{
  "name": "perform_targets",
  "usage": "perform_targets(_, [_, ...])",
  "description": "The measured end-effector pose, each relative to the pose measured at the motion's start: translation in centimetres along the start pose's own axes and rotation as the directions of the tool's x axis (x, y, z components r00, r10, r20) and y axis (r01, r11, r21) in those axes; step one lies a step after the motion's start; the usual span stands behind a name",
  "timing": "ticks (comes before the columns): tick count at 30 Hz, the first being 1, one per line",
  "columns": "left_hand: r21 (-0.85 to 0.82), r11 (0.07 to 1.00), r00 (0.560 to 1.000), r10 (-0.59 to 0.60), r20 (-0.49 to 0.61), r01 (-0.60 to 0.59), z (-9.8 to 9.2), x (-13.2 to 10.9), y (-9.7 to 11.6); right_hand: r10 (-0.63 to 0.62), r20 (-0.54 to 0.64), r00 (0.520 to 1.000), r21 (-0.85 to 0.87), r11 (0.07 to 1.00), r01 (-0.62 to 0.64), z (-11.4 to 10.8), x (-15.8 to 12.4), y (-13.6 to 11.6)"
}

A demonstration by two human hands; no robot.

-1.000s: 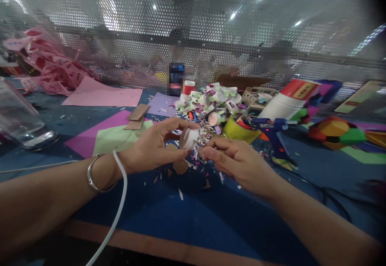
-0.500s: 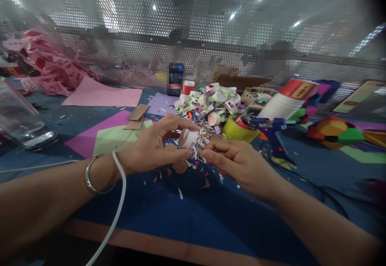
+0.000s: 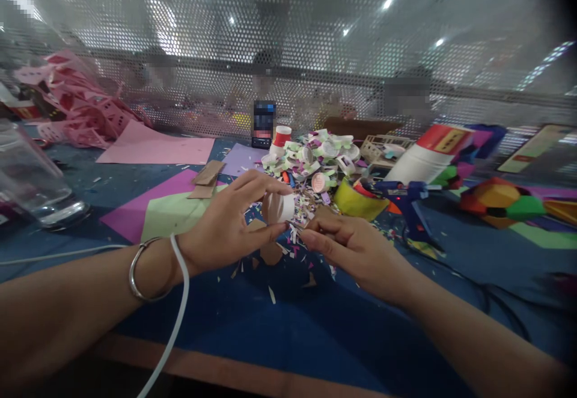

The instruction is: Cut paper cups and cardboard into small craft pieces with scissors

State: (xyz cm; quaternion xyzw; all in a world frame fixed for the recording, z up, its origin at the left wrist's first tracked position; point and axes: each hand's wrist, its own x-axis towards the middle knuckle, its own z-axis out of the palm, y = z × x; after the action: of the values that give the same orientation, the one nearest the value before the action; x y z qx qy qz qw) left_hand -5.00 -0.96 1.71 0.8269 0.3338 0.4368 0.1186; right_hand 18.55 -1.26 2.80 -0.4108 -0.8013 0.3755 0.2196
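Observation:
Between the thumb and fingers of my left hand [image 3: 229, 214] is a small round piece [image 3: 285, 207] with a white paper rim and a brown face. My right hand [image 3: 349, 244] is pinched just to the right of it, round a thin tool [image 3: 295, 226] whose tip reaches the lower edge of the round piece. Behind both hands rises a heap of white and pale green paper pieces [image 3: 327, 150]. Small paper scraps [image 3: 293, 238] lie under and around my fingers.
A blue glue gun [image 3: 408, 205] stands to the right, its black cable [image 3: 473, 278] trailing rightward. Nearby is a yellow roll [image 3: 358, 199]. At left are a clear container [image 3: 40, 181] and coloured paper sheets [image 3: 155, 148]. A phone [image 3: 263, 122] leans at the back.
The round piece has turned slightly in my left hand. My right hand has stayed nearly in place, and the view has shifted a little.

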Motion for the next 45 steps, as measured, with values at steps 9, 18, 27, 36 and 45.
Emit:
perform_targets(9, [-0.345, 0.928, 0.990, -0.129, 0.062, 0.142, 0.9, 0.0, -0.8, 0.012, 0.023, 1.000, 0.147, 0.989, -0.015, -0.2, -0.1, 0.5])
perform_targets(18, [-0.369, 0.920, 0.987, -0.093, 0.132, 0.136, 0.8, -0.1, -0.8, 0.071, 0.044, 0.997, 0.329, 0.941, -0.081, -0.2, -0.1, 0.2])
perform_targets(27, [-0.336, 0.938, 0.991, -0.046, 0.128, 0.087, 0.6, -0.1, -1.0, 0.099, 0.058, 0.993, 0.352, 0.929, -0.113, -0.2, -0.2, 0.3])
perform_targets(36, [-0.096, 0.984, 0.984, 0.155, 0.083, -0.147, 0.0, 0.4, -0.8, 0.070, 0.058, 0.996, 0.262, 0.962, -0.083, -0.2, -0.1, 0.8])
perform_targets(45, [0.017, 0.973, 0.970, 0.228, 0.083, -0.230, -0.5, 0.3, -0.4, 0.045, 0.084, 0.995, 0.211, 0.975, -0.062, -0.3, -0.1, 0.3])
